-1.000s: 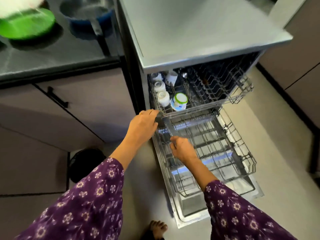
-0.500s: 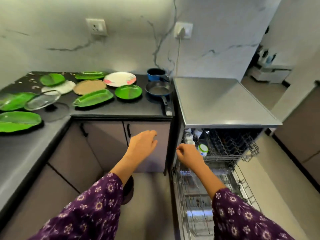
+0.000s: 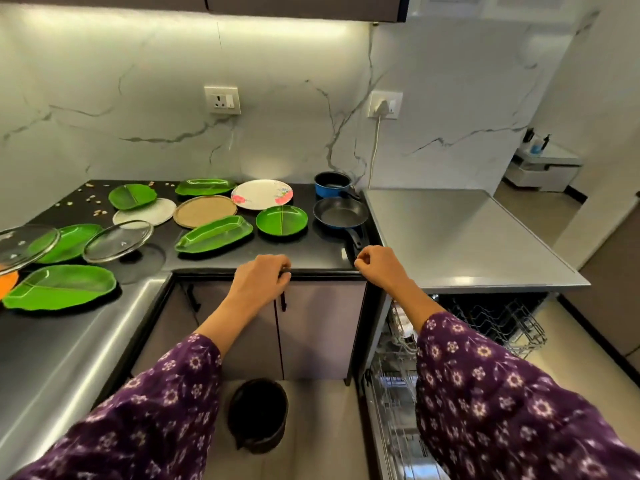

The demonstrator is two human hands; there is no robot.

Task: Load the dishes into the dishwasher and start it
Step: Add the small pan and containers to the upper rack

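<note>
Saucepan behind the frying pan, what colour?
The saucepan is blue outside with a dark interior; the head view shows it.

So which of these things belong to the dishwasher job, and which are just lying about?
Job: green plates, floral plate, pan, pot, lids, dishwasher rack.
Lying about: bin, plug, socket, scraps.
</note>
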